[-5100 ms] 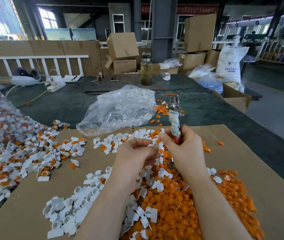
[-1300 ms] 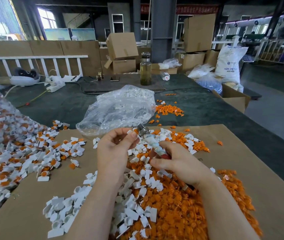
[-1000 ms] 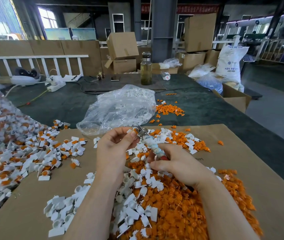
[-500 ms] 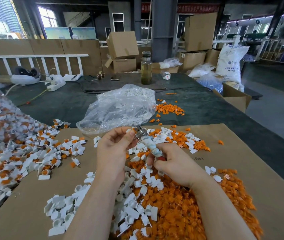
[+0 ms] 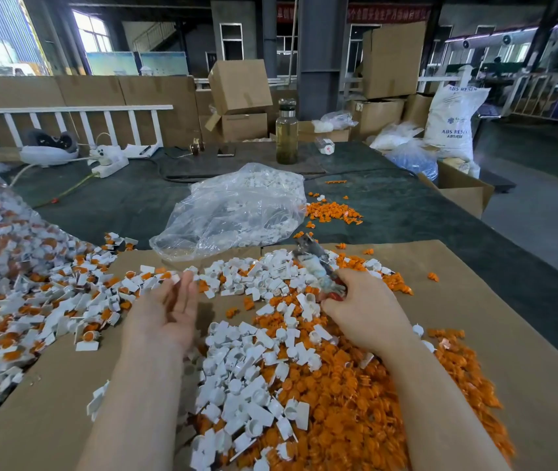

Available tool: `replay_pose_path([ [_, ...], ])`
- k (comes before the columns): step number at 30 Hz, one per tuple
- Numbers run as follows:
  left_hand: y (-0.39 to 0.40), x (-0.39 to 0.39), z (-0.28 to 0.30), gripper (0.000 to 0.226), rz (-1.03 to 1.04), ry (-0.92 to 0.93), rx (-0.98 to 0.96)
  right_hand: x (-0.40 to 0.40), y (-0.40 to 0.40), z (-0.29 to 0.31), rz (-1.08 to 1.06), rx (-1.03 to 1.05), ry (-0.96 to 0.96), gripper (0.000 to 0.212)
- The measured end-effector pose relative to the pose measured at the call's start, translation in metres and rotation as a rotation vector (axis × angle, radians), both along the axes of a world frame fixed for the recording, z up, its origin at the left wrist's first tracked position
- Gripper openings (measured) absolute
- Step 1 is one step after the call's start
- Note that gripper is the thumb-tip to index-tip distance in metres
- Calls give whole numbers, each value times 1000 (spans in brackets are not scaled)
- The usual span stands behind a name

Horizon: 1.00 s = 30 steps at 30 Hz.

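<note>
Cardboard sheet [image 5: 508, 317] over a dark table [image 5: 406, 205], cartons [image 5: 240, 86] stacked behind. There's the left hand [image 5: 169, 311], palm up, fingers spread, empty and blurred, while the right hand [image 5: 366, 314] grips the rag-wrapped tool [image 5: 316, 266] just above the white and orange parts [image 5: 271, 368]. The tool's tip is too blurred to make out.

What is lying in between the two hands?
In the head view, loose white pieces and a few orange pieces lie on the cardboard between the open left hand and the right hand, which grips a wrapped tool.
</note>
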<state>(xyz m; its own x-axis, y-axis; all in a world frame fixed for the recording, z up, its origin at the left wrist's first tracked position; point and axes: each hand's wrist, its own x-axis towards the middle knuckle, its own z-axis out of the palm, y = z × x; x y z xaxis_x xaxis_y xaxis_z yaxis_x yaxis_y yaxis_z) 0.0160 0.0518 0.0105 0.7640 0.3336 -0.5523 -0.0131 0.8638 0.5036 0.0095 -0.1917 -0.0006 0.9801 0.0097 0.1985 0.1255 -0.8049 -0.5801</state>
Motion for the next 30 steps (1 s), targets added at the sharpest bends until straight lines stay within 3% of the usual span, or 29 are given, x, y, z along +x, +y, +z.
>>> replay_pose_path([
  [5,23,1,-6,27,144,6,-192,3,-7,-4,-134,-72,11,22],
  [12,37,-3,-8,46,372,-243,-329,6,-10,-7,-141,-128,106,15],
  [14,37,-3,-5,46,363,-237,-289,6,-10,-8,-119,-173,138,16],
  [17,29,-5,3,45,202,-63,-17,6,-9,-7,-65,-206,177,19],
  [20,13,-10,12,33,-185,-16,539,5,-6,-6,-10,-266,223,15],
  [23,-4,-19,20,43,-621,-29,1065,5,-2,-9,-32,-341,211,22],
  [26,-17,-21,21,52,-1017,25,1454,4,0,-12,-84,-357,168,22],
  [28,-20,-19,18,69,-1181,159,1723,5,0,-14,-107,-364,162,23],
  [30,-19,-18,17,83,-1274,247,1869,5,1,-15,-108,-362,175,27],
])
